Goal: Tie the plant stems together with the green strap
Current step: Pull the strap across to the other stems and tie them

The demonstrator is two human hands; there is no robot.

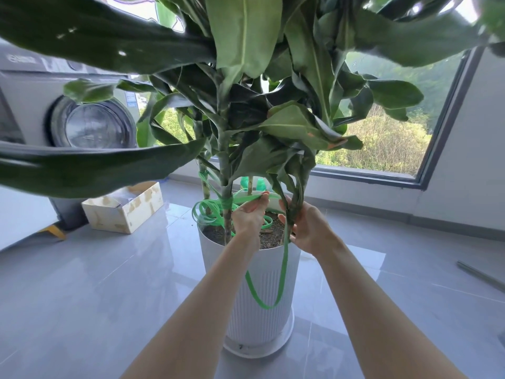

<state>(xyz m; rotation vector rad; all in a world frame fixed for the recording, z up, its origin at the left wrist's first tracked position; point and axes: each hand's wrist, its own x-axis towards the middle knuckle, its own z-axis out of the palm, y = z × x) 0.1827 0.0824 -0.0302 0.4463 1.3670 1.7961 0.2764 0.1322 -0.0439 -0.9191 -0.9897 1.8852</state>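
Hands running a green strap (284, 269) between plant stems (227, 228)

Seen from above, the view looks down two bare forearms at a tall leafy plant. It grows in a white ribbed pot (262, 283) on a white saucer (259, 348), set on grey floor tiles (136, 269). Several thin stems rise from dark soil (273, 233) under broad green leaves (246, 36).

The left hand (250, 214) is raised over the soil, thumb and fingertips pinching the strap. From the pinch the strap runs taut leftward to the centre stem (225, 191), where it is wound round several times. A further turn of strap circles a rear stem (204, 187) higher up on the left. Loose coils of strap lie over the pot's left rim.

The right hand (308, 228) is just beside the left, its fingers curled round the right stem (291, 213) near the pot's right rim. From this hand a slack length of strap drops down the front of the pot. It bends into a loop and climbs back behind the left forearm.

Behind, at left, stand a front-loading washing machine (93, 124) and an open pale box (123, 209) on the floor. At right is a large window (382, 138) showing trees.
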